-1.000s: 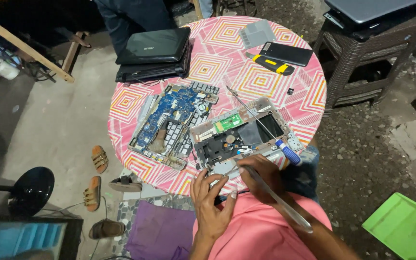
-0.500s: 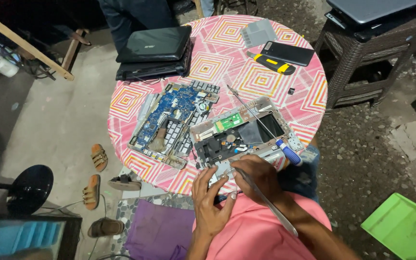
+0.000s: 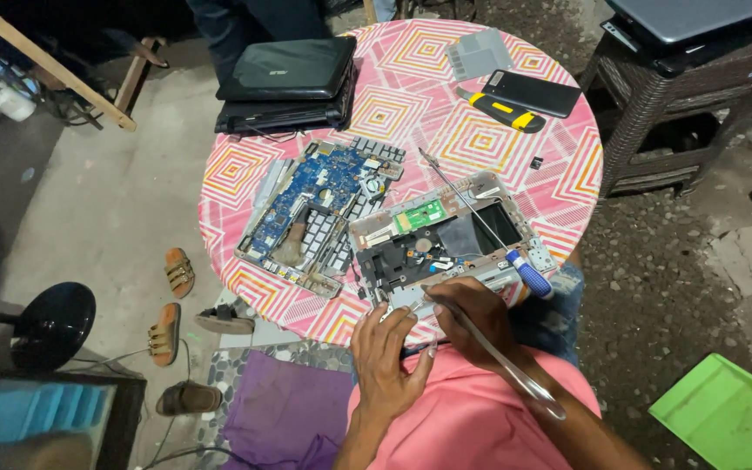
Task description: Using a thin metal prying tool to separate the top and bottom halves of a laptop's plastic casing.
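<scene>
An opened laptop base [image 3: 446, 239] lies on the near side of a round table with a pink patterned cloth [image 3: 393, 104]. My right hand [image 3: 473, 315] grips a long screwdriver with a clear handle [image 3: 515, 376], and its tip rests at the base's front edge. My left hand [image 3: 385, 355] sits just left of it, fingertips touching that same edge. A blue-handled screwdriver [image 3: 528, 274] lies across the base. To the left, a blue circuit board [image 3: 315, 184] rests on a loose keyboard [image 3: 328, 248].
At the far side of the table lie a stack of black laptops [image 3: 285, 78], a phone [image 3: 533, 91], a yellow-black knife [image 3: 502, 111] and a grey panel [image 3: 478, 54]. A wicker stool [image 3: 672, 104] stands right. Sandals [image 3: 176, 271], a green tray [image 3: 724, 413] and another person's legs [image 3: 254, 17] are around.
Both hands stay at the front edge of the laptop base. The clear screwdriver's handle has swung slightly in my right hand; nothing else on the table has moved.
</scene>
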